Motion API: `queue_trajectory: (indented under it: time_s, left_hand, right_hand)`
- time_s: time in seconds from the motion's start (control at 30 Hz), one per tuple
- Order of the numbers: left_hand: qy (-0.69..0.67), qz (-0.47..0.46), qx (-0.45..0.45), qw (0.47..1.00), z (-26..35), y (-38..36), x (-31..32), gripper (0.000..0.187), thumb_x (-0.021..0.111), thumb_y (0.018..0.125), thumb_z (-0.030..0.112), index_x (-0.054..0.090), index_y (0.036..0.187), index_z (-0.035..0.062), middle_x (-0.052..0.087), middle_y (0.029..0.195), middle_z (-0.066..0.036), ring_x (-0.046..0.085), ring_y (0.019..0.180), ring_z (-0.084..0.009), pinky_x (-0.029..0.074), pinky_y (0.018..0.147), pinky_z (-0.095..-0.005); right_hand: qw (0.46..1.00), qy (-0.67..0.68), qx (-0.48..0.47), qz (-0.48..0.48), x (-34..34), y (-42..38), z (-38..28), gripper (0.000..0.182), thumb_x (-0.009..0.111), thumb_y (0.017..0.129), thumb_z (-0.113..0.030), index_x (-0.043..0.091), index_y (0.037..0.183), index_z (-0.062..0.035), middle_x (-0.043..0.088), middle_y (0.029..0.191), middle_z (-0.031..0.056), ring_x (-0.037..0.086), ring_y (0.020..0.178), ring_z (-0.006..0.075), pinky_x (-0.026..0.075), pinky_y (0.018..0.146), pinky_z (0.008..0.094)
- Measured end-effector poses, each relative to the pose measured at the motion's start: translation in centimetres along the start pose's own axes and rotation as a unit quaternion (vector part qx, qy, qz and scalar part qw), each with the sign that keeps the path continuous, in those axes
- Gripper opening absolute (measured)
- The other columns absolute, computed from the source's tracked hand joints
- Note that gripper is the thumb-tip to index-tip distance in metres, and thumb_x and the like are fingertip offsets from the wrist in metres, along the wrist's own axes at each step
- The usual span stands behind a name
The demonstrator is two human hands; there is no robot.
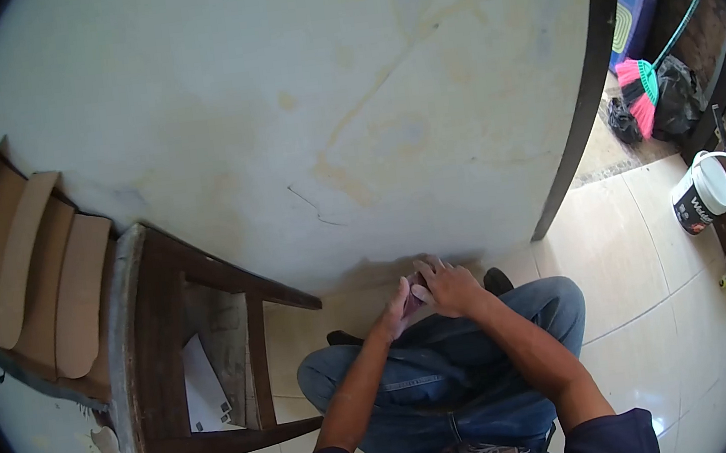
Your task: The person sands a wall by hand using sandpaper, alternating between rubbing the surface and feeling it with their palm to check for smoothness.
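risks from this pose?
The item sits pinched between the left hand and right hand, over the knees and mostly hidden; a slip could drop it on the tiled floor. The wooden frame stands close by the left elbow and might get bumped.

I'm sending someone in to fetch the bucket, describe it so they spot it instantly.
Go past the dark door frame on the right onto the pale floor tiles. The bucket stands there, right of a pink and green broom: white, wire handle, black label.
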State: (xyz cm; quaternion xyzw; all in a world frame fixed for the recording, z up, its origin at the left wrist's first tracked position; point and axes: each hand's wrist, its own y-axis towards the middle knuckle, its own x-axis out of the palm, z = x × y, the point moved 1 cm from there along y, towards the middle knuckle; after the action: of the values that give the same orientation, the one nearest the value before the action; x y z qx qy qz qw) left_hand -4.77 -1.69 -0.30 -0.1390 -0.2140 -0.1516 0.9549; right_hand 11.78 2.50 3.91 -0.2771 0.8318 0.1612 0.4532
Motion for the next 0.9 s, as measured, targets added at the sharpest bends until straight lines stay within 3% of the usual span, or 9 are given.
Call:
queue_trajectory:
  time_s: [0.17, 0.37, 0.47, 0.57, 0.67, 0.7, 0.8, 0.83, 0.9]
  left_hand:
    - [0.047, -0.010, -0.020, 0.999, -2.2, 0.1, -1.5, 0.067, 0.037, 0.101, 0.062, 0.051, 0.132, 0.0041, 0.060, 0.115, -0.005, 0.058, 0.108, -0.0157, 0.043, 0.100, -0.0349]
    - [0.043, 0.018, -0.025, 0.999, -1.7, -1.4, -0.4, 0.063, 0.048, 0.097, 0.061, 0.057, 0.124, 0.0052, 0.063, 0.110, -0.005, 0.059, 0.106, -0.0144, 0.048, 0.093, -0.0328]
    - [0.006, 0.026, -0.047, 0.999, -1.8, -1.1, 0.1, 0.057, 0.052, 0.096, 0.060, 0.061, 0.118, 0.0086, 0.064, 0.101, -0.001, 0.060, 0.093, -0.0106, 0.049, 0.080, -0.0290]
    - [0.115, 0.090, -0.090, 0.985, -2.6, -0.5, -1.1, 0.051, 0.055, 0.095, 0.060, 0.067, 0.107, 0.0124, 0.063, 0.090, 0.003, 0.056, 0.078, -0.0064, 0.043, 0.066, -0.0249]
    - [0.072, 0.105, -0.054, 0.990, -1.4, -0.6, 0.1, 0.049, 0.055, 0.094, 0.062, 0.069, 0.098, 0.0149, 0.060, 0.081, 0.005, 0.049, 0.069, -0.0032, 0.034, 0.058, -0.0226]
    - [0.071, 0.132, -0.073, 0.986, -1.4, -0.2, -0.5, 0.056, 0.049, 0.095, 0.064, 0.069, 0.108, 0.0131, 0.066, 0.090, 0.002, 0.058, 0.078, -0.0067, 0.043, 0.066, -0.0247]
    - [-0.056, 0.155, -0.024, 0.986, 0.1, 0.4, 0.5, 0.064, 0.041, 0.098, 0.065, 0.066, 0.120, 0.0111, 0.070, 0.104, -0.002, 0.065, 0.093, -0.0130, 0.048, 0.081, -0.0286]
    - [-0.067, 0.153, -0.027, 0.986, 0.8, 0.3, 0.1, 0.068, 0.035, 0.099, 0.064, 0.062, 0.129, 0.0087, 0.067, 0.120, -0.007, 0.062, 0.112, -0.0200, 0.045, 0.098, -0.0351]
    - [-0.149, 0.147, -0.009, 0.978, 1.5, 0.7, 0.3, 0.070, 0.036, 0.099, 0.065, 0.060, 0.130, 0.0069, 0.065, 0.123, -0.008, 0.060, 0.116, -0.0213, 0.043, 0.102, -0.0372]
  right_hand:
    - [0.997, 0.021, 0.048, -0.065, 0.8, -0.8, 0.6, 0.077, 0.038, 0.098, -0.059, 0.031, 0.150, -0.0017, 0.046, 0.141, 0.0293, 0.054, 0.124, 0.0438, 0.047, 0.099, 0.0524]
    - [0.993, 0.028, 0.034, -0.113, 1.1, -0.7, 0.0, 0.081, 0.041, 0.096, -0.062, 0.033, 0.148, -0.0007, 0.050, 0.138, 0.0284, 0.055, 0.123, 0.0427, 0.047, 0.100, 0.0514]
    - [0.988, 0.025, 0.043, -0.143, 1.5, -1.1, 0.3, 0.079, 0.044, 0.095, -0.061, 0.036, 0.146, -0.0014, 0.053, 0.134, 0.0279, 0.057, 0.120, 0.0430, 0.047, 0.098, 0.0513]
    - [0.987, 0.011, 0.038, -0.155, 2.4, -0.1, 1.2, 0.074, 0.049, 0.095, -0.056, 0.037, 0.144, -0.0022, 0.056, 0.130, 0.0275, 0.058, 0.116, 0.0441, 0.048, 0.095, 0.0520]
    - [0.994, 0.044, 0.020, -0.093, 1.6, -0.4, 0.1, 0.073, 0.055, 0.093, -0.052, 0.038, 0.144, -0.0023, 0.054, 0.132, 0.0271, 0.056, 0.118, 0.0443, 0.048, 0.096, 0.0518]
    - [0.996, 0.059, 0.022, -0.068, 0.9, -0.6, -0.5, 0.073, 0.057, 0.092, -0.050, 0.039, 0.144, -0.0025, 0.052, 0.134, 0.0267, 0.055, 0.120, 0.0441, 0.047, 0.098, 0.0516]
    - [0.996, 0.084, -0.015, 0.033, 0.7, -0.5, -1.0, 0.073, 0.066, 0.089, -0.043, 0.039, 0.144, -0.0039, 0.047, 0.140, 0.0240, 0.051, 0.125, 0.0427, 0.046, 0.100, 0.0507]
    - [0.993, 0.090, -0.037, 0.071, 0.7, -0.2, -0.9, 0.074, 0.069, 0.087, -0.041, 0.039, 0.144, -0.0045, 0.046, 0.142, 0.0229, 0.050, 0.127, 0.0421, 0.045, 0.101, 0.0503]
    - [0.994, 0.032, -0.086, 0.054, -0.6, -0.3, -1.4, 0.073, 0.072, 0.084, -0.040, 0.043, 0.141, -0.0045, 0.045, 0.143, 0.0209, 0.049, 0.129, 0.0403, 0.044, 0.102, 0.0491]
